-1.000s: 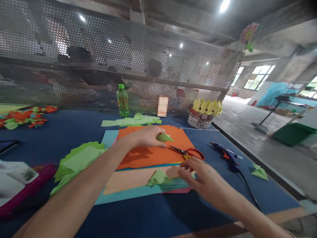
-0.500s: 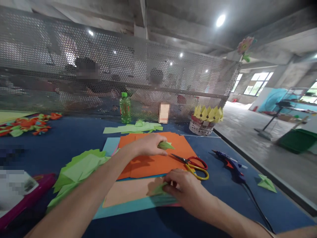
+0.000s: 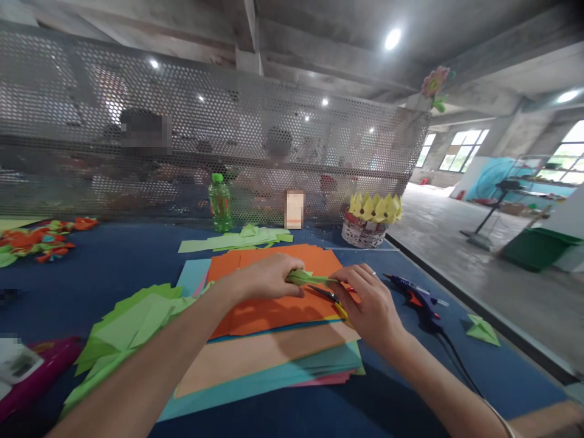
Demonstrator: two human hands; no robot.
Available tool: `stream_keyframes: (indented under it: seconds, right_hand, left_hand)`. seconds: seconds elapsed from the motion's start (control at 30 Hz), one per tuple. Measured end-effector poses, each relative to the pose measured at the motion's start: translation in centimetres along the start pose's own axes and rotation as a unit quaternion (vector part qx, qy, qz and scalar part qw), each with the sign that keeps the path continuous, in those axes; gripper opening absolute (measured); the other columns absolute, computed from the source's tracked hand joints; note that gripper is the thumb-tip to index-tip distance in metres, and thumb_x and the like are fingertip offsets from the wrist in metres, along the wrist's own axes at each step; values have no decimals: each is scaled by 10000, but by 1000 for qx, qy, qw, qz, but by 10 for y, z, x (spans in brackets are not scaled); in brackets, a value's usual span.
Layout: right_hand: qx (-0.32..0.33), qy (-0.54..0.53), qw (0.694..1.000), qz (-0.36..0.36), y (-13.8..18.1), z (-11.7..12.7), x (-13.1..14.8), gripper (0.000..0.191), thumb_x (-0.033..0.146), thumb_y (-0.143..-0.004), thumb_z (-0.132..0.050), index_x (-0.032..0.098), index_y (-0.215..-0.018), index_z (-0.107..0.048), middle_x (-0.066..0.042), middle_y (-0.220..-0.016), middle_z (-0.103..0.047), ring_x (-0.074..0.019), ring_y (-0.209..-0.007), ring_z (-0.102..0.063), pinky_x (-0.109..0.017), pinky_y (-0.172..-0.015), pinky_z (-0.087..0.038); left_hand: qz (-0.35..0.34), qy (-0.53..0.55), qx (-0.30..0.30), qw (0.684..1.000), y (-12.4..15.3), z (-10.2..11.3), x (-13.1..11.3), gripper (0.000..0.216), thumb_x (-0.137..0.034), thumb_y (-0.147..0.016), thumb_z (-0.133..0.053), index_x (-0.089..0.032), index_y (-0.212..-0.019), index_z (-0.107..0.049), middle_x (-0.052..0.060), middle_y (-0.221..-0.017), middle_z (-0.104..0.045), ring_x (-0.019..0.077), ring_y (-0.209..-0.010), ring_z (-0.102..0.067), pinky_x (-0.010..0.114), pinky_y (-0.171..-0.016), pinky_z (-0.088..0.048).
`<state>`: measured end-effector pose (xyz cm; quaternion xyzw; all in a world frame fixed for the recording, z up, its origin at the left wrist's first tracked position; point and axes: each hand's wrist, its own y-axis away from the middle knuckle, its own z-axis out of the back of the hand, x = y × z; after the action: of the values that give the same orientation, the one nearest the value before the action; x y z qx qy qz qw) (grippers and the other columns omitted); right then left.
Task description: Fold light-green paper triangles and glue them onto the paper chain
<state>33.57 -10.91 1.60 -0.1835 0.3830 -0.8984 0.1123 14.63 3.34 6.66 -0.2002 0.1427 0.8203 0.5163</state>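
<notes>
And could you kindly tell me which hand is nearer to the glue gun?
Right: the right hand is just to the left of the glue gun, while the left hand is farther left, over the orange paper.

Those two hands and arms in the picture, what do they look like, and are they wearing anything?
They are a person's, with no cables. The left hand and right hand are ungloved, and no sleeves show. A small, shiny ring sits on a right finger. A thin, pale band crosses the right forearm.
</notes>
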Motion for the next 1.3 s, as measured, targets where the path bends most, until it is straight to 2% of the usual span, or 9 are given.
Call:
stream_keyframes:
  seconds: [0.17,0.87,1.3]
  right_hand:
    - [28,23,999,-16,0,0,1,129,187,-1010,-548,205,-913,-630,-39,-894,-701,-206,-822,-557,-334,-783,-405]
    - [33,17,999,-19,0,-3,-2,131,191,-1007,-548,199,-909,-634,-41,-866,-694,-204,-798,-558,-331,-764,-405]
    - [27,15,999,-38,1,-1,0,138,214,-1005,-550,204,-903,-643,-49,-865,-701,-210,-814,-575,-317,-738,-426]
  left_hand:
    - [1,1,2,1000,2,-2,-4,248,-319,-783,-670,-215,-713,-457,-37,-677,-488,143,-624,-450,295,-571,-257]
    - [-29,36,18,999,1,-5,-1,253,-382,-811,-648,-210,-722,-485,-37,-675,-484,133,-626,-450,283,-577,-260]
    - [-17,35,29,999,2,-5,-6,277,-378,-790,-683,-212,-717,-473,-44,-665,-484,136,-617,-451,280,-570,-263]
